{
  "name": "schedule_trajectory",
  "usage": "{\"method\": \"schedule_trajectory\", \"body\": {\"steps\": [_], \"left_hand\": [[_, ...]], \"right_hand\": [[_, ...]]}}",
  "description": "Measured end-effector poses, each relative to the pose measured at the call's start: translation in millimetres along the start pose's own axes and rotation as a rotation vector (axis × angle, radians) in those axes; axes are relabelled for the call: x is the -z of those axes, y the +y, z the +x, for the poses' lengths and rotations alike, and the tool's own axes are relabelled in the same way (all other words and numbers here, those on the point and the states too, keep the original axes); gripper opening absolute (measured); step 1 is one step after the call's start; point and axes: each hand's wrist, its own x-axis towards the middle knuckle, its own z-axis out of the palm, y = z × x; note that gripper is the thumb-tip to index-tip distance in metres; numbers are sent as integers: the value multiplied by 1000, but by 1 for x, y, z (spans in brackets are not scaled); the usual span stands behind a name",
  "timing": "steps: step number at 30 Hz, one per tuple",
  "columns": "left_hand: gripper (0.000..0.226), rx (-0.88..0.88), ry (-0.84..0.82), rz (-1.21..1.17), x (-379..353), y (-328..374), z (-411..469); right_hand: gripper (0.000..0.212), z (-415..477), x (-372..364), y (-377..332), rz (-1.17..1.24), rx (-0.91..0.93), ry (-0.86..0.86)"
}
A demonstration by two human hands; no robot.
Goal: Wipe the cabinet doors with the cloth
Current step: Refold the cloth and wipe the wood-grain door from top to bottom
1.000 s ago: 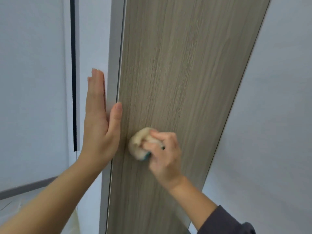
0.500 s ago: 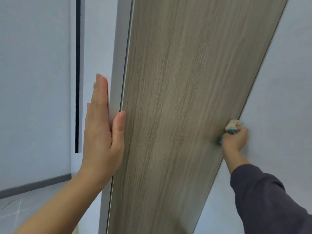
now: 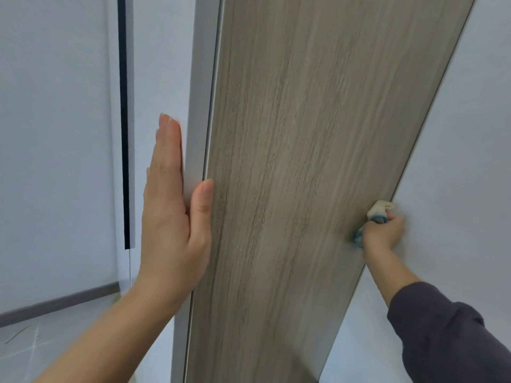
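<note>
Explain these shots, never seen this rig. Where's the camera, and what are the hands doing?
There is no robot here: a person works with bare hands, and every picture comes from one wide-angle camera worn on their head, looking forward at the hands. The tall grey-brown wood-grain cabinet door fills the middle. The left hand lies flat, fingers straight against the door's pale grey side edge, thumb on the wood face, seemingly steadying it. The right hand, in a dark sleeve, grips a bunched cream and teal cloth at the door's right edge, next to the pale wall.
</note>
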Motion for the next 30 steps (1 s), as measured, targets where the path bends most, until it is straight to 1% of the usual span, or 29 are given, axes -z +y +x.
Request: {"method": "schedule_trajectory", "body": {"steps": [2, 4, 6, 9, 13, 15, 18, 21, 27, 28, 30], "left_hand": [[59, 6, -2, -14, 0, 0, 0], [59, 19, -5, -24, 0, 1, 0], [58, 22, -9, -38, -1, 2, 0], [58, 6, -16, -61, -1, 1, 1], [57, -21, -28, -75, 0, -2, 3], [56, -33, -29, -91, 0, -3, 3], [55, -45, -36, -115, -1, -4, 4], [56, -22, -52, -131, 0, -5, 2], [56, -42, -67, -112, 2, -6, 0], [56, -38, -70, -90, 3, -8, -7], [58, -5, -81, -43, 3, -15, -28]], "right_hand": [[35, -30, 2, 3, 3, 70, -15], [27, -68, 6, 2, 23, 193, -33], [25, -113, 13, -2, 83, 320, -62], [27, -180, 19, -10, 191, 494, -125], [36, -252, 20, -18, 306, 672, -176], [33, -280, 22, -17, 318, 754, -223], [30, -321, 25, -9, 266, 854, -314], [32, -347, 26, 2, 186, 925, -343], [30, -335, 27, 6, 174, 1013, -306], [32, -332, 28, 8, 170, 1008, -298], [36, -315, 26, 12, 166, 932, -263]]}}
